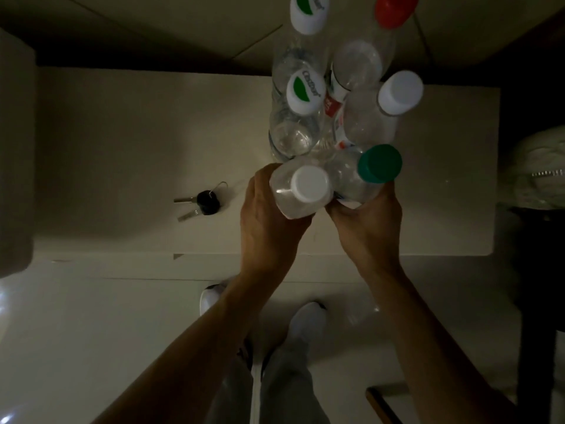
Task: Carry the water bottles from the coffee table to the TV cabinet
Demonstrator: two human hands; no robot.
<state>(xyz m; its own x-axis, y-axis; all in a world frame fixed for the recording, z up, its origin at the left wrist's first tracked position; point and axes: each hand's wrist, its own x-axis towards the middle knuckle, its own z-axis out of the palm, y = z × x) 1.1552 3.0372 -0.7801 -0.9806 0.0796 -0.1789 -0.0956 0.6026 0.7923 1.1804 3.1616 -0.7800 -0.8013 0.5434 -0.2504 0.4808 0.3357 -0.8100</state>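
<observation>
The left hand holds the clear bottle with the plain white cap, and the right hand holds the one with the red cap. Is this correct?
Not quite. The head view shows the right hand holding the clear plastic bottle with the dark green cap; the red-capped clear bottle stands untouched farther back. The left hand does hold the white-capped clear plastic bottle.

You're looking down in dim light at a pale rectangular worktop [137,133] standing on glossy, pale floor tiles [107,332]. A bunch of keys [200,201] lies on it. To your right, dark furniture [535,270] carries a white bundle [538,169].
</observation>
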